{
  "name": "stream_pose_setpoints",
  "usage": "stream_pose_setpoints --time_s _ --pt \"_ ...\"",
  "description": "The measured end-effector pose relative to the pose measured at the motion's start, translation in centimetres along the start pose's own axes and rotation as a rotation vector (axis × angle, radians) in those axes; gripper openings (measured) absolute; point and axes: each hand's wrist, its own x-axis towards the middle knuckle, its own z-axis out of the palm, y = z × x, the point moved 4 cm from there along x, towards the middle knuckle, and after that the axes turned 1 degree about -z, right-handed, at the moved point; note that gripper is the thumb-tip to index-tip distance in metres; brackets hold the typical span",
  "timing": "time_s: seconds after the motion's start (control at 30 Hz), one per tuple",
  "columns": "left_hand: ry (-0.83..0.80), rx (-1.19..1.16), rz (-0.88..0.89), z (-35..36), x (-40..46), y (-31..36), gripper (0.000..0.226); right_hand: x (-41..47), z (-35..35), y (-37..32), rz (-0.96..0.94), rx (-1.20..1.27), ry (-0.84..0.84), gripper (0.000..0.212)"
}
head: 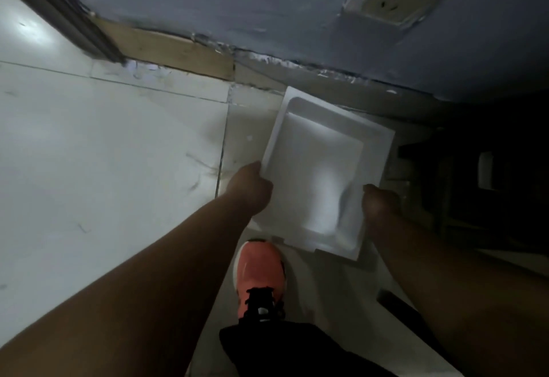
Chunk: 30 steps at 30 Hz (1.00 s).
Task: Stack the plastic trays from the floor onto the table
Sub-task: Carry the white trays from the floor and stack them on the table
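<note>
White tray (pixel 320 168) gripped between both hands, left hand (pixel 251 188) and right hand (pixel 378 202).

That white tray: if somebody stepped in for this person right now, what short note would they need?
Left hand: gripping the left edge of the white plastic tray.
Right hand: gripping its right edge, near the corner.
Tray: held in both hands low over the tiled floor, by the wall, just ahead of the orange shoe.
Done: one tray is in hand.
Left: carry it to the table, which is not in view, and stack it. Whether more trays lie underneath, I cannot tell.
</note>
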Motion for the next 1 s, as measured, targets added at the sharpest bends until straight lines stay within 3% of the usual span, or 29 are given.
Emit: stream_pose_setpoints --time_s 0.1,0.27,0.37,0.6,0.8,1.0 --pt "0.042 -0.14 -0.075 -0.5 -1.4 -0.2 0.036 -3.0 -0.8 -0.4 0.064 0.051 0.026 0.046" --pt "0.161 -0.229 -0.157 -4.5 -9.4 -0.1 0.036 -11.6 -3.7 -2.4 -0.035 0.024 0.011 0.051" --pt "0.266 -0.263 -0.205 -8.7 -17.0 -0.6 0.038 -19.0 -6.2 -4.0 -0.096 -0.027 0.075 0.054" --pt "0.516 -0.433 -0.257 -22.3 -38.9 0.3 0.031 -41.3 -13.7 -9.8 -0.248 0.212 -0.114 0.052" --pt "0.661 -0.647 -0.088 -30.4 -59.0 4.3 0.029 -59.1 -25.8 -13.4 -0.6 0.342 -0.232 0.034" --pt "0.768 -0.783 0.259 -35.3 -78.4 12.4 0.028 -74.1 -43.7 -14.3 -0.913 0.479 -0.278 0.025"
